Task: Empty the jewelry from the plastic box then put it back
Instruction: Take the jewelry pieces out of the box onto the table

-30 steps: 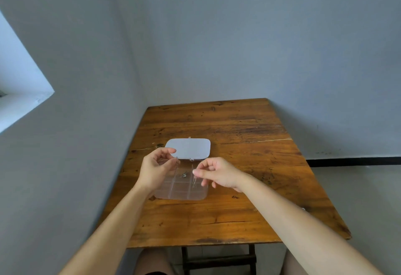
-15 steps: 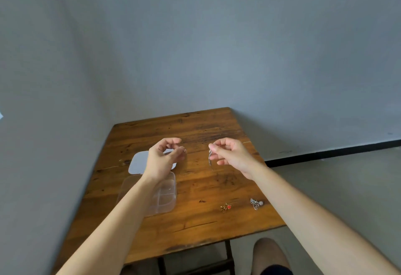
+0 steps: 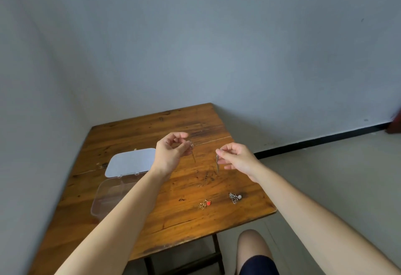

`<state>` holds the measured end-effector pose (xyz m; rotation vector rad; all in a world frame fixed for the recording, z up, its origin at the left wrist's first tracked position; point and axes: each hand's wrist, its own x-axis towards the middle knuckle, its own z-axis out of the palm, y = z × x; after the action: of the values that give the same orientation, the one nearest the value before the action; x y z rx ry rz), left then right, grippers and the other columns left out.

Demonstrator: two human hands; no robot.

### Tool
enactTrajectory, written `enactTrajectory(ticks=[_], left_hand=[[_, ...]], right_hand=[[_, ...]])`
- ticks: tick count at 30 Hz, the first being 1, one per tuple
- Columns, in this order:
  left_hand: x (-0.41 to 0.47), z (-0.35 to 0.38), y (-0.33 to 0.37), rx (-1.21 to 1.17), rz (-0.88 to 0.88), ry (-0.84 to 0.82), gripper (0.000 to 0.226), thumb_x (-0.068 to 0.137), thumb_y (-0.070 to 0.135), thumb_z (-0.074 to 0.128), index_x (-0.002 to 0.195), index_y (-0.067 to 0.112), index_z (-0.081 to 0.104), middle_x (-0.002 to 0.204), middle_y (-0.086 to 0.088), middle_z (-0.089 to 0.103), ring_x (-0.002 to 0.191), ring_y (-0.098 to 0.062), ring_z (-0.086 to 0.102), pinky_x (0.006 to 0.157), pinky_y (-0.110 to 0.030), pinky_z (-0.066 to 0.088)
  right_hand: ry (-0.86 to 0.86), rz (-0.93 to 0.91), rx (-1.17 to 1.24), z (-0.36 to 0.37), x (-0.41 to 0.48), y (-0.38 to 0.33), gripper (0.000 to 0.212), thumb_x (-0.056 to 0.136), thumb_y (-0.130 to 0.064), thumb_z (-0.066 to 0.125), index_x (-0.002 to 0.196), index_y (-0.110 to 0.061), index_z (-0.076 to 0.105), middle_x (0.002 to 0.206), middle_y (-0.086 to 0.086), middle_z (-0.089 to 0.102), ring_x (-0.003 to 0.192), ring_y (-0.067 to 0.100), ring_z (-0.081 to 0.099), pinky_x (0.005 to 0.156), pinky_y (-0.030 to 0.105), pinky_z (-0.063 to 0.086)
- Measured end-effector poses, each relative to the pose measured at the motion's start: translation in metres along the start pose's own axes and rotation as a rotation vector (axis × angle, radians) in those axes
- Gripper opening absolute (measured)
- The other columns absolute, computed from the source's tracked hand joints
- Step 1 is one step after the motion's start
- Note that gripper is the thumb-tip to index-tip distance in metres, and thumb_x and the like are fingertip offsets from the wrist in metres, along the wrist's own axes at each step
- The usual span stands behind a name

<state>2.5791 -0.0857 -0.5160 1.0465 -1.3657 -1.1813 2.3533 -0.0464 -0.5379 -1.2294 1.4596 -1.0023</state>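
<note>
A clear plastic box with compartments lies open at the table's left, its white lid flat behind it; my left forearm crosses over the box. My left hand pinches a thin dangling earring above the table's middle. To its right, my right hand pinches a second long silver earring that hangs down. Both hands are raised above the wood, a short gap apart. A gold piece with a red charm and a silver chain piece lie near the front right edge.
The wooden table stands in a corner, with grey walls at its left and back. Its right edge drops to a pale floor with a black skirting line. My knee shows below the front edge.
Both hands lifted out of the box and moved right, each carrying an earring, and drew slightly apart. The view swung right, bringing the two pieces on the table into sight.
</note>
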Motion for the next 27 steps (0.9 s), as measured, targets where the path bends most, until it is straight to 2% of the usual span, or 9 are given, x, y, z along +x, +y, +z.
enactTrajectory(ticks=[6, 8, 10, 13, 15, 19, 23, 24, 27], left_hand=[[-0.016, 0.0, -0.061, 0.163, -0.245, 0.047, 0.017, 0.09, 0.0, 0.066, 0.101, 0.013, 0.067, 0.081, -0.004, 0.062, 0.085, -0.027, 0.072, 0.076, -0.039, 0.06], [-0.026, -0.005, -0.082, 0.282, -0.353, 0.016, 0.018, 0.089, 0.004, 0.068, 0.104, 0.015, 0.067, 0.089, -0.004, 0.065, 0.088, -0.024, 0.068, 0.078, -0.041, 0.059], [-0.033, -0.011, -0.094, 0.363, -0.416, -0.027, 0.017, 0.09, 0.011, 0.069, 0.104, 0.02, 0.067, 0.103, -0.006, 0.068, 0.096, -0.022, 0.066, 0.077, -0.035, 0.059], [-0.038, -0.019, -0.091, 0.378, -0.405, -0.044, 0.021, 0.09, 0.012, 0.069, 0.108, 0.022, 0.066, 0.111, -0.003, 0.067, 0.102, -0.02, 0.064, 0.082, -0.033, 0.058], [-0.038, -0.027, -0.083, 0.413, -0.339, -0.066, 0.026, 0.089, 0.013, 0.069, 0.114, 0.021, 0.065, 0.115, 0.0, 0.065, 0.105, -0.019, 0.063, 0.08, -0.029, 0.055], [-0.04, -0.05, -0.068, 0.476, -0.217, -0.037, 0.027, 0.09, 0.017, 0.07, 0.115, 0.022, 0.065, 0.116, 0.004, 0.064, 0.108, -0.014, 0.061, 0.085, -0.03, 0.053], [-0.045, -0.094, -0.067, 0.64, -0.161, 0.05, 0.022, 0.092, 0.02, 0.065, 0.114, 0.02, 0.066, 0.113, 0.002, 0.066, 0.106, -0.015, 0.062, 0.084, -0.026, 0.048], [-0.047, -0.106, -0.068, 0.657, -0.168, 0.067, 0.022, 0.091, 0.021, 0.065, 0.114, 0.019, 0.067, 0.113, 0.002, 0.068, 0.106, -0.015, 0.063, 0.082, -0.025, 0.048], [-0.051, -0.139, -0.072, 0.736, -0.2, 0.101, 0.025, 0.091, 0.022, 0.065, 0.116, 0.019, 0.066, 0.115, 0.003, 0.068, 0.103, -0.014, 0.062, 0.073, -0.019, 0.047]], right_hand=[[0.013, 0.138, -0.193, -0.004, 0.007, 0.06, 0.016, 0.093, -0.027, 0.067, 0.105, -0.017, 0.067, 0.107, 0.001, 0.071, 0.094, 0.012, 0.071, 0.078, 0.029, 0.061], [0.015, 0.161, -0.268, -0.005, 0.007, 0.073, 0.018, 0.094, -0.025, 0.066, 0.11, -0.018, 0.066, 0.111, 0.0, 0.069, 0.098, 0.013, 0.068, 0.079, 0.029, 0.06], [0.021, 0.163, -0.313, -0.005, 0.008, 0.077, 0.023, 0.094, -0.023, 0.065, 0.116, -0.017, 0.065, 0.113, 0.0, 0.067, 0.1, 0.014, 0.066, 0.081, 0.031, 0.059], [0.026, 0.129, -0.399, -0.004, 0.012, 0.07, 0.026, 0.093, -0.027, 0.066, 0.118, -0.021, 0.065, 0.115, -0.003, 0.066, 0.105, 0.014, 0.064, 0.09, 0.038, 0.058], [0.02, 0.098, -0.433, 0.001, 0.014, 0.061, 0.027, 0.092, -0.031, 0.066, 0.118, -0.024, 0.064, 0.115, -0.006, 0.065, 0.108, 0.015, 0.063, 0.094, 0.042, 0.055], [-0.021, 0.045, -0.457, 0.026, 0.016, 0.037, 0.03, 0.094, -0.032, 0.064, 0.123, -0.026, 0.061, 0.118, -0.008, 0.063, 0.107, 0.015, 0.062, 0.095, 0.039, 0.054], [-0.104, -0.003, -0.454, 0.067, 0.017, 0.021, 0.029, 0.094, -0.032, 0.063, 0.123, -0.026, 0.061, 0.123, -0.006, 0.063, 0.094, 0.013, 0.064, 0.079, 0.03, 0.056], [-0.136, -0.013, -0.462, 0.079, 0.018, 0.018, 0.03, 0.094, -0.032, 0.062, 0.124, -0.026, 0.061, 0.123, -0.006, 0.063, 0.095, 0.014, 0.065, 0.078, 0.03, 0.055], [-0.23, -0.051, -0.496, 0.116, 0.02, 0.01, 0.032, 0.094, -0.033, 0.063, 0.126, -0.026, 0.061, 0.123, -0.006, 0.063, 0.1, 0.013, 0.065, 0.091, 0.038, 0.055]])
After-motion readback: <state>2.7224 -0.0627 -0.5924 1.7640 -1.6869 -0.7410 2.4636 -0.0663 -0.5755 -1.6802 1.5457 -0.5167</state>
